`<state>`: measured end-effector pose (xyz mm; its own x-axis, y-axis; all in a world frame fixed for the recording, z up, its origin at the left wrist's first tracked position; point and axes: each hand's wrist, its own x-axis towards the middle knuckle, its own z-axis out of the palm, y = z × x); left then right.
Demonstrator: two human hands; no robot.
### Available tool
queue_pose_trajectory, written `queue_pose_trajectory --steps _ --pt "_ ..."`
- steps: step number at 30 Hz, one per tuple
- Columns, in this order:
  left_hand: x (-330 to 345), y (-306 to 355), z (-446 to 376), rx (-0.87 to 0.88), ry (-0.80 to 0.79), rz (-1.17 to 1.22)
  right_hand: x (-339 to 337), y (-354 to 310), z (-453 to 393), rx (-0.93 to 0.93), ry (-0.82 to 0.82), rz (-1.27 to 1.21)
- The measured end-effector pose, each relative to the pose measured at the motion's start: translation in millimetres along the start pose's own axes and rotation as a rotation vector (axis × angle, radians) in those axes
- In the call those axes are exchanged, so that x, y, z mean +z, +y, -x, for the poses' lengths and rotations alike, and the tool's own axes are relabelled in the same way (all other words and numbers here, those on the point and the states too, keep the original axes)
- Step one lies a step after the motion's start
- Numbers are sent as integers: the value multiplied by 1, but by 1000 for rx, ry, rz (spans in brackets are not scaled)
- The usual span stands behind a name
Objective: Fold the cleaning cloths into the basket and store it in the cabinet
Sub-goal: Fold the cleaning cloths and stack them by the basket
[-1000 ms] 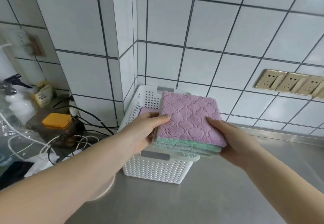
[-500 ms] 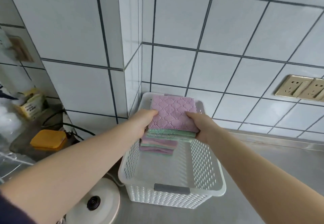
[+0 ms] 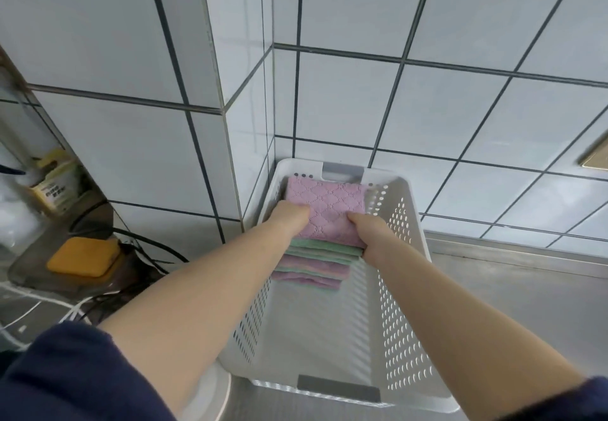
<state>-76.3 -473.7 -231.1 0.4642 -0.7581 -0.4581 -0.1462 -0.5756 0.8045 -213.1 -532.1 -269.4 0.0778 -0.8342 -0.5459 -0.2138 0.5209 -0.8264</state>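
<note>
Head view looks down at two bare arms reaching into a white basket (image 3: 404, 289). The basket has lots of little holes in its sides and sits on a shiny metal counter (image 3: 526, 305), pushed into the corner of a white tiled wall (image 3: 427, 108).

Both hands hold a stack of folded cloths (image 3: 324, 239) at the far end of the basket. The top cloth is pink with a diamond pattern. Under it are green and pink ones, piled up. The left hand (image 3: 291, 220) grips the left edge of the stack, fingers curled around it. The right hand (image 3: 368, 233) grips the right edge the same way, thumb on top. The stack is inside the basket walls, but I cannot tell if it touches the bottom.

Dark blue sleeves (image 3: 65, 378) show near the camera. To the left, an orange sponge (image 3: 82, 256) lies on a tray, with black cables (image 3: 154, 252) beside it.
</note>
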Motion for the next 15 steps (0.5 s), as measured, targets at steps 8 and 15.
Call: queue_pose_trajectory --steps 8,15 --pt "13 -15 -14 -7 15 -97 5 17 -6 -13 11 87" --pt "18 -17 0 704 149 -793 2 9 1 -111 28 82"
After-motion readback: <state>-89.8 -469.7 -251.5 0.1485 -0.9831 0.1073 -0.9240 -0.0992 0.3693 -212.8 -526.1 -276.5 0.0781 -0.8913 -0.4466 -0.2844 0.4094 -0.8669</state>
